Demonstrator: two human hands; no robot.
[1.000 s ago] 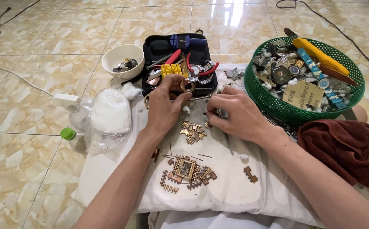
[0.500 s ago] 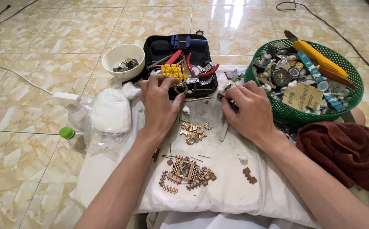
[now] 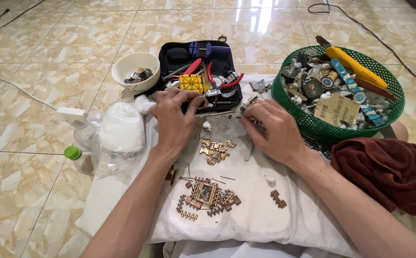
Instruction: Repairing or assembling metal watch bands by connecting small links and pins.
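Floor (image 3: 50, 200): glossy cream tiles with marbled veining and dark grout lines, glare at the far edge; thin cables (image 3: 7, 86) trail across it at far left and far right.
Work cloth (image 3: 265, 220): white, stained, spread over the tiles and carrying the small parts.
Green basket (image 3: 384, 114): round plastic mesh at right, heaped with watch cases, dials and straps; a yellow-handled tool (image 3: 356, 67) lies across its top.
Maroon cloth (image 3: 384, 172): bunched just below the basket.
Tool case (image 3: 179, 52): black, open, beyond the hands; holds red-handled pliers (image 3: 217, 81) and a yellow block (image 3: 190, 83).
Plastic bag (image 3: 117, 134): clear, holding white cotton, left of the work cloth; a bottle with a green cap (image 3: 72, 153) beside it.
White bowl (image 3: 127, 67): left of the case, small metal parts inside.
Left hand (image 3: 174, 119): palm down at the near edge of the case, fingers curled; a ring-shaped metal piece shows at its fingertips; whether it is pinched cannot be told.
Right hand (image 3: 275, 131): palm down on the cloth beside the basket, fingers bent over a small metal part; grip hidden.
Gold watch (image 3: 205, 192): rectangular, near the viewer, with detached bracelet links around it.
Loose gold links (image 3: 216, 149): a cluster between the two hands.
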